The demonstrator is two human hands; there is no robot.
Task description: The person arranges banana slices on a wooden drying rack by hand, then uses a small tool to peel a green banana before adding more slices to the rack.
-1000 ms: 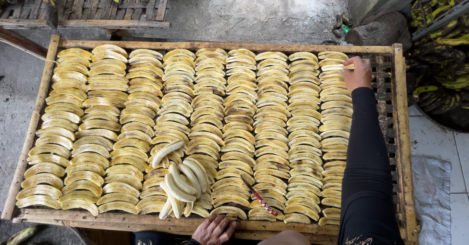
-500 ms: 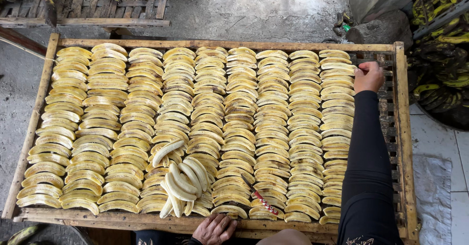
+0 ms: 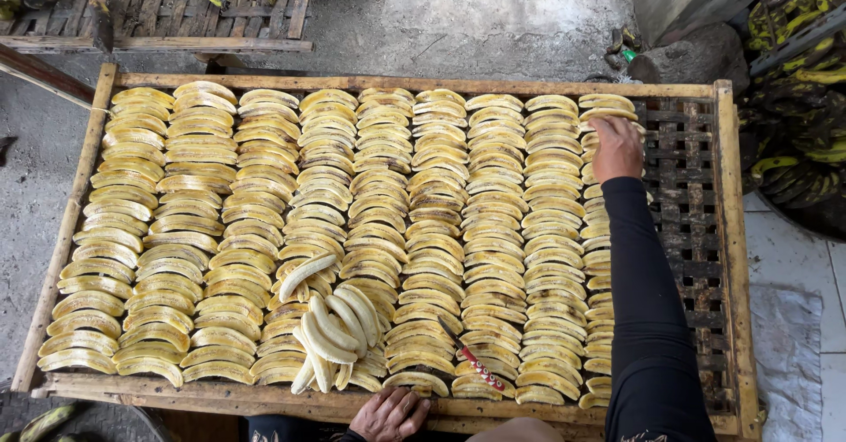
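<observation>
Reaching to the far right column of the wooden drying rack (image 3: 728, 230), the right hand (image 3: 617, 147) has its grip closed down on a banana slice (image 3: 608, 114). The left hand (image 3: 388, 413) rests loosely curled on the near rail, its grip empty. The slice looks soft, light and slippery, best pinched gently at its ends.

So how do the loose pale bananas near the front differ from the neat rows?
The pale bananas lie heaped and crisscrossed on top; the sliced rows lie flat, overlapping in straight columns. The heap looks whole, plump and creamy; the rows are flatter and deeper golden. Both sit on the wooden rack.
</observation>
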